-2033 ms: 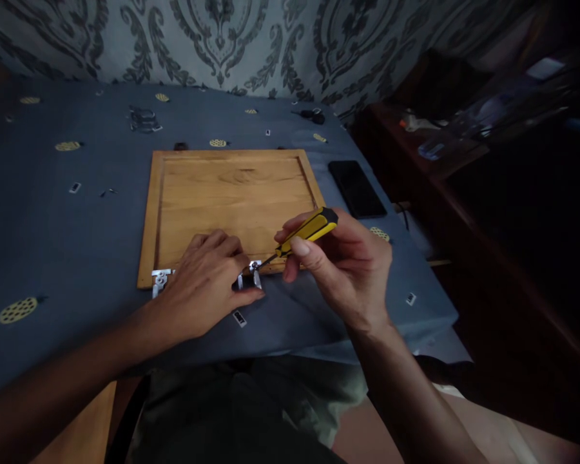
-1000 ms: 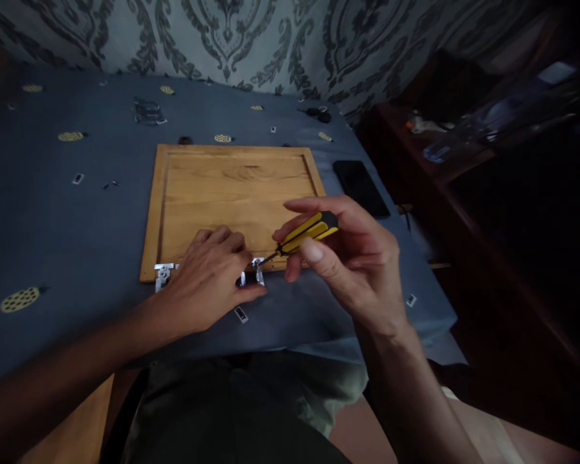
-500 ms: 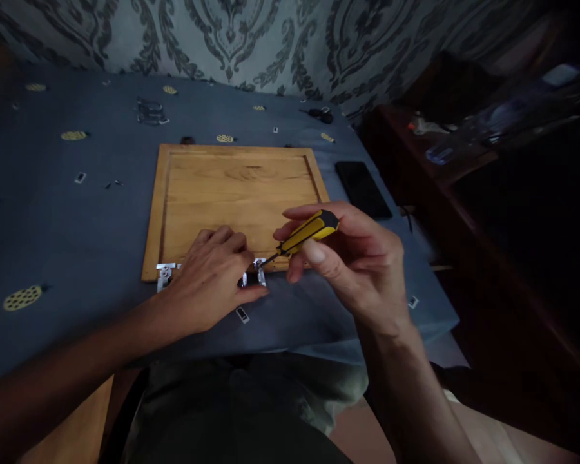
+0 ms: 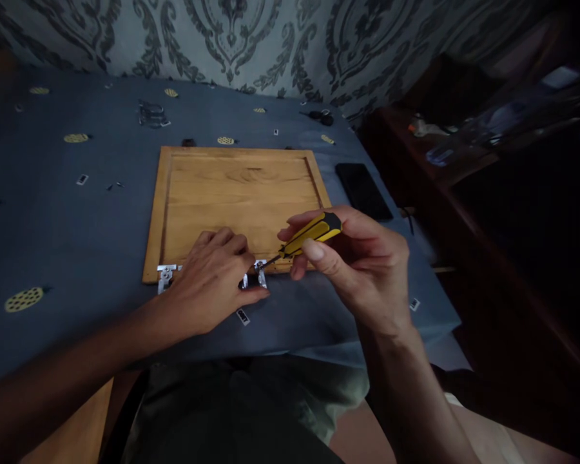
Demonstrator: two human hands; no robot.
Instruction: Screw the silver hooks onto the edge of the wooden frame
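Observation:
A wooden cabinet door panel (image 4: 236, 193) lies flat on a blue patterned cloth (image 4: 67, 219). Two metal hinges sit on its near edge: one at the left corner (image 4: 165, 274), one near the middle (image 4: 256, 273). My left hand (image 4: 210, 283) rests on the panel's near edge, its curled fingers and thumb pressing on the middle hinge. My right hand (image 4: 362, 264) grips a yellow and black screwdriver (image 4: 307, 235), whose tip touches the top of the middle hinge.
A black phone (image 4: 362, 190) lies right of the panel. Small screws and white tags are scattered on the cloth, with dark keys (image 4: 319, 116) and a metal piece (image 4: 149, 116) at the back. A dark wooden shelf (image 4: 439, 161) stands to the right.
My right hand's fingers have shifted round the screwdriver handle, opening a little and closing again, while the tip stayed on the hinge. My left hand has stayed where it was.

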